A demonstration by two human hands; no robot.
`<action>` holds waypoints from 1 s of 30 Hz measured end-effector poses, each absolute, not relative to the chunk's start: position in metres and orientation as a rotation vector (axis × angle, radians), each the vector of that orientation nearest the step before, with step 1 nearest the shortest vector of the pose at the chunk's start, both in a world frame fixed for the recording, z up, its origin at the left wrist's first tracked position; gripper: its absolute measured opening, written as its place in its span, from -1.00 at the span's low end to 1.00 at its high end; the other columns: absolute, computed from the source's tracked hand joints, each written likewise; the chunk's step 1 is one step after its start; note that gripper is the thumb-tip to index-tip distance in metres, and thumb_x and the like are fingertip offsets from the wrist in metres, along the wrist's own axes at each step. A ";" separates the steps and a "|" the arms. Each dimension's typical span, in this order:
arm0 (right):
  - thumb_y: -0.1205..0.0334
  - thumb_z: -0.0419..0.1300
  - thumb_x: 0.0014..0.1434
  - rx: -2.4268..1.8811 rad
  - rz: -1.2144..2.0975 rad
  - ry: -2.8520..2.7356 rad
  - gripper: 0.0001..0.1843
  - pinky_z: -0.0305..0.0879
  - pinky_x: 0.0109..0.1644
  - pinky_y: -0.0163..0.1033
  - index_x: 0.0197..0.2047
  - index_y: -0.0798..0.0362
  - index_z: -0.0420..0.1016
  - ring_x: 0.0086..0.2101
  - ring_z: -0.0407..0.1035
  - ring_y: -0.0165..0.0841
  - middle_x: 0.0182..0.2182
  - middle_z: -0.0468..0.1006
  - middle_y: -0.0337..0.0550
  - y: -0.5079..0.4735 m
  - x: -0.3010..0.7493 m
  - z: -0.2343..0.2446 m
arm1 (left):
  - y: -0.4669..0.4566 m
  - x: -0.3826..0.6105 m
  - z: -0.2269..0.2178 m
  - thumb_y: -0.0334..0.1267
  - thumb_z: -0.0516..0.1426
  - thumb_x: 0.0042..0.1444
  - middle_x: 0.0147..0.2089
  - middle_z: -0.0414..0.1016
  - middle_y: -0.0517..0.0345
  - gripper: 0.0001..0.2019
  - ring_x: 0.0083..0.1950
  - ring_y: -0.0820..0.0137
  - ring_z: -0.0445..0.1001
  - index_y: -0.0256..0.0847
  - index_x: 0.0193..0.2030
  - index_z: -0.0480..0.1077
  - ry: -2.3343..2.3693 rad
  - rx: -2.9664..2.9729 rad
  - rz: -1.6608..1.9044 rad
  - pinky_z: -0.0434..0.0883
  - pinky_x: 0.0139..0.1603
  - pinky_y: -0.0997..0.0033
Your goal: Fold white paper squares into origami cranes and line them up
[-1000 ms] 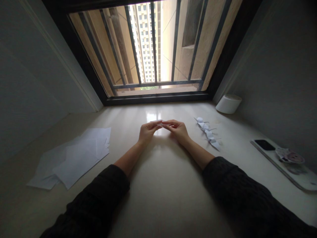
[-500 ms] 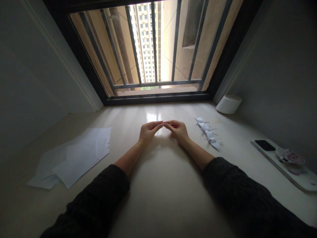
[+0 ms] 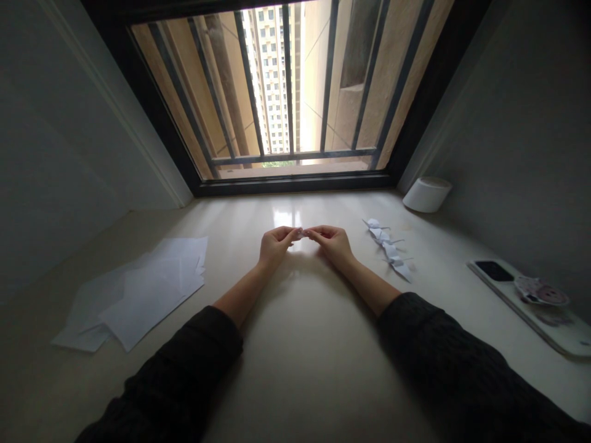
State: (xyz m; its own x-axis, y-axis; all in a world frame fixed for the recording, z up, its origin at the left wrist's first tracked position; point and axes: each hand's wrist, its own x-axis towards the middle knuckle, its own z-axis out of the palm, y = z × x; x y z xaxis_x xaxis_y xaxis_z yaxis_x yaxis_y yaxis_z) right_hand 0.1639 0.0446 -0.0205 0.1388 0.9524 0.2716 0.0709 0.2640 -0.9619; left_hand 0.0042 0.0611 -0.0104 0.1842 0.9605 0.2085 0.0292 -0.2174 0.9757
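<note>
Above the pale, glossy sill [image 3: 305, 344], my left hand [image 3: 276, 243] and my right hand [image 3: 333, 243] meet at the fingertips. Thumb and forefinger of each are pinched together. A tiny whitish bit shows between the tips, but it is too small and too covered by fingers to name. To the right of my right hand lies a row of several small folded white paper cranes [image 3: 390, 250], touching or nearly touching one another. Left of my left hand, loose white paper sheets [image 3: 148, 295] overlap in a pile.
A phone [image 3: 530, 307] with a cartoon figure on its back lies at the right. A white cylindrical object [image 3: 426, 194] stands by the right wall in the far corner. Beyond the sill is a black window frame [image 3: 295, 184] with bars behind the glass.
My fingertips have shifted slightly, and a whitish bit now shows between them. My left fingers have spread a little below the thumb. Everything else lies as before.
</note>
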 end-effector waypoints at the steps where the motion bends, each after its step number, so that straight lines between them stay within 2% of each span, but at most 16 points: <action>1: -0.05 0.34 -0.13 -1.111 0.881 -1.253 -0.67 0.39 -0.36 -0.20 -0.40 0.03 0.62 -0.39 0.49 -0.24 -0.45 0.62 -0.10 0.044 0.163 -0.021 | 0.061 0.005 -0.010 0.03 0.22 -0.06 -0.32 0.59 -0.01 -0.65 -0.24 0.26 0.54 -0.24 -0.32 0.54 1.016 1.490 1.212 0.40 -0.32 0.38; 6: 0.01 0.37 -0.15 -1.050 0.874 -1.262 -0.73 0.39 -0.21 -0.15 -0.41 0.01 0.62 -0.35 0.50 -0.23 -0.43 0.63 -0.12 0.043 0.161 -0.019 | 0.058 0.006 -0.008 0.03 0.21 -0.05 -0.36 0.58 0.03 -0.66 -0.28 0.30 0.53 -0.23 -0.36 0.53 1.069 1.517 1.279 0.38 -0.37 0.42; 12: 0.04 0.39 -0.17 -0.999 0.921 -1.184 -0.71 0.40 -0.18 -0.13 -0.38 0.02 0.62 -0.35 0.50 -0.24 -0.41 0.63 -0.09 0.044 0.162 -0.020 | 0.058 0.006 -0.008 -0.01 0.20 -0.02 -0.32 0.58 0.03 -0.69 -0.26 0.30 0.53 -0.24 -0.33 0.52 0.993 1.506 1.325 0.37 -0.34 0.41; 17: 0.05 0.39 -0.19 -1.008 0.911 -1.131 -0.71 0.39 -0.16 -0.13 -0.39 0.04 0.62 -0.37 0.50 -0.27 -0.42 0.63 -0.11 0.045 0.162 -0.020 | 0.060 0.006 -0.010 -0.10 0.26 -0.07 -0.29 0.59 0.07 -0.63 -0.25 0.33 0.53 -0.18 -0.11 0.48 0.902 1.460 1.315 0.38 -0.31 0.42; 19: 0.05 0.40 -0.20 -1.013 0.906 -1.119 -0.71 0.38 -0.16 -0.15 -0.40 0.05 0.62 -0.38 0.50 -0.27 -0.43 0.63 -0.11 0.044 0.162 -0.020 | 0.061 0.006 -0.011 -0.12 0.28 -0.10 -0.30 0.59 0.08 -0.60 -0.25 0.33 0.54 -0.18 -0.08 0.47 0.889 1.439 1.312 0.38 -0.30 0.42; 25: 0.06 0.41 -0.21 -0.994 0.902 -1.149 -0.72 0.40 -0.17 -0.14 -0.41 0.03 0.62 -0.36 0.50 -0.24 -0.42 0.63 -0.10 0.044 0.160 -0.019 | 0.065 0.005 -0.015 -0.14 0.29 -0.12 -0.28 0.58 0.08 -0.78 -0.26 0.36 0.53 -0.21 -0.35 0.50 0.882 1.393 1.373 0.38 -0.33 0.45; 30: 0.11 0.44 -0.27 -0.935 0.941 -1.057 -0.67 0.41 -0.16 -0.12 -0.36 0.03 0.62 -0.38 0.50 -0.27 -0.43 0.63 -0.13 0.042 0.158 -0.015 | 0.065 0.007 -0.016 -0.18 0.29 -0.10 -0.30 0.57 0.11 -0.82 -0.26 0.39 0.52 -0.22 -0.38 0.48 0.837 1.403 1.416 0.39 -0.29 0.43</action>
